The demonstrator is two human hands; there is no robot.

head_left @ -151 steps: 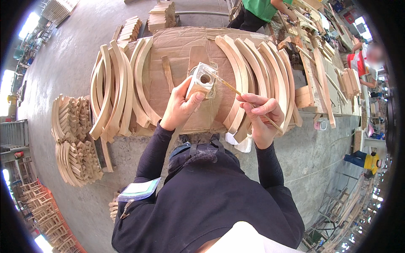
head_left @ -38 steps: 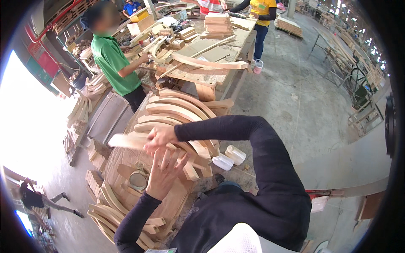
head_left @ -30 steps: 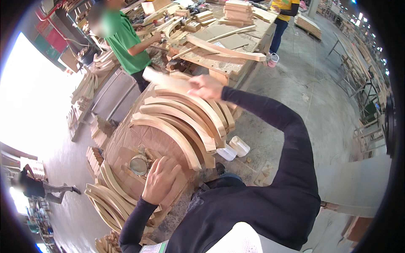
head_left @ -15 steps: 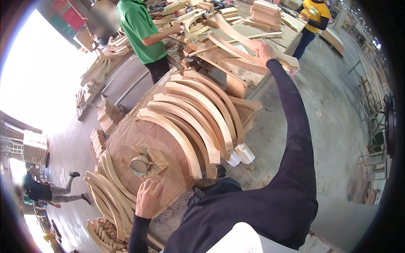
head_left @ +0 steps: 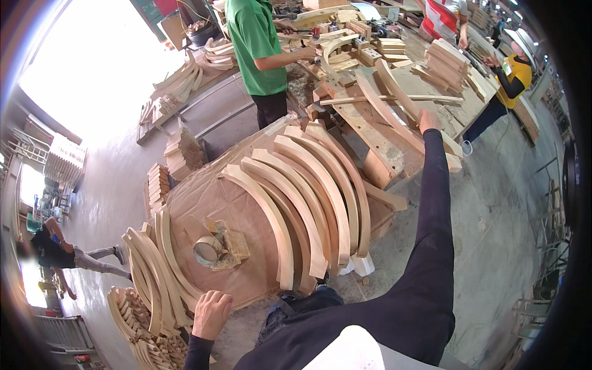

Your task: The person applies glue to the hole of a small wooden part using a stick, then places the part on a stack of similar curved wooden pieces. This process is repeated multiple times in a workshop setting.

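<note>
My right hand (head_left: 430,121) is stretched out to the far bench, its fingers closed on a curved wooden piece (head_left: 398,86). Beside that lies a second curved wooden piece (head_left: 382,111). My left hand (head_left: 211,313) hovers near the table's front edge, fingers loosely curled in, with nothing seen in them. A stack of curved pieces (head_left: 161,277) lies just left of it. Across the table's right half runs a row of several curved wooden pieces (head_left: 296,197). A round cup-like container (head_left: 207,250) sits against a wooden block on the brown table covering (head_left: 259,262).
A person in a green shirt (head_left: 259,52) works at the cluttered far bench (head_left: 413,145). Someone in yellow (head_left: 515,77) stands beyond it at right. Another person (head_left: 61,250) is at the far left. More curved parts (head_left: 154,336) are piled below the table's left side.
My view has shifted, moving the scene within the picture. The curved piece under my right hand now lies lower along the bench beside the other. My left hand has moved back from the container.
</note>
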